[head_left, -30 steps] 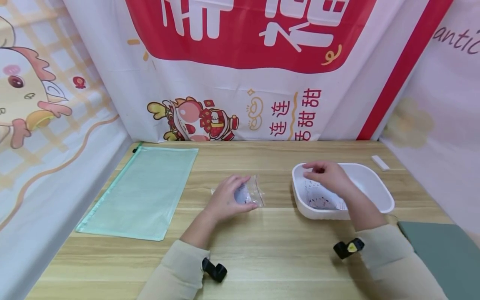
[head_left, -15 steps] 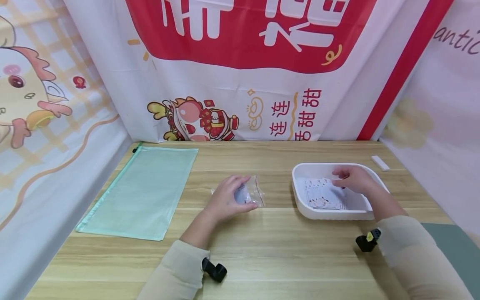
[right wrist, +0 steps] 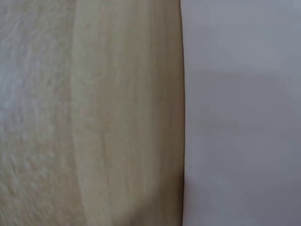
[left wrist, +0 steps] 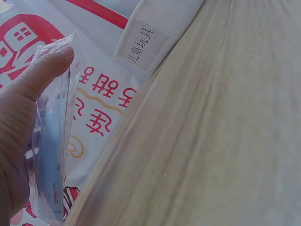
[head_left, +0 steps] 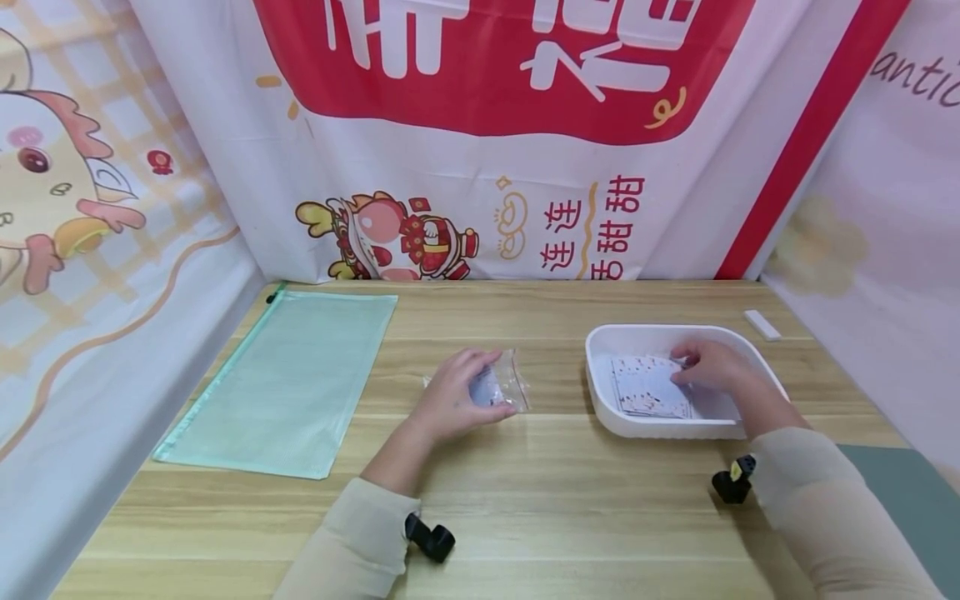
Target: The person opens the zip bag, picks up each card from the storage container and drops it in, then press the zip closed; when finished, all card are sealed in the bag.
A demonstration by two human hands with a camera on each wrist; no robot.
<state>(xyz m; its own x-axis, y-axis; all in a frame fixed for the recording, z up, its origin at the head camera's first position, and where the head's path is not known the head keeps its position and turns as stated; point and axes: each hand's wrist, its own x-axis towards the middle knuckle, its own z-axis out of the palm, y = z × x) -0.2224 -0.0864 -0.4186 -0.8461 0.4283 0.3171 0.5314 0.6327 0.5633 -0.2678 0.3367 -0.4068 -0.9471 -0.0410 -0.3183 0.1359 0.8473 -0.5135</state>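
My left hand (head_left: 452,397) grips a small clear zip bag (head_left: 513,385) on the table, thumb and fingers on opposite edges. In the left wrist view, something flat and pale blue (left wrist: 49,146) shows inside the bag. To the right stands a white plastic basket (head_left: 633,428), where a stack of printed white cards (head_left: 648,390) lies at the left end. My right hand (head_left: 716,367) reaches into it, thumb and fingertips pinching at the upper right corner of the cards. The right wrist view does not show this hand.
A mint-green zip pouch (head_left: 288,383) lies flat at the left. Behind the basket is a small white block (head_left: 762,325), and a grey-green mat (head_left: 903,487) sits at the right edge. A paper label (left wrist: 142,44) is on the basket. Printed cloth hangs around the table (head_left: 525,517).
My right hand has moved rightward from the basket's left end to the right corner of the cards, leaving more of them showing. The left hand and bag have stayed in place.
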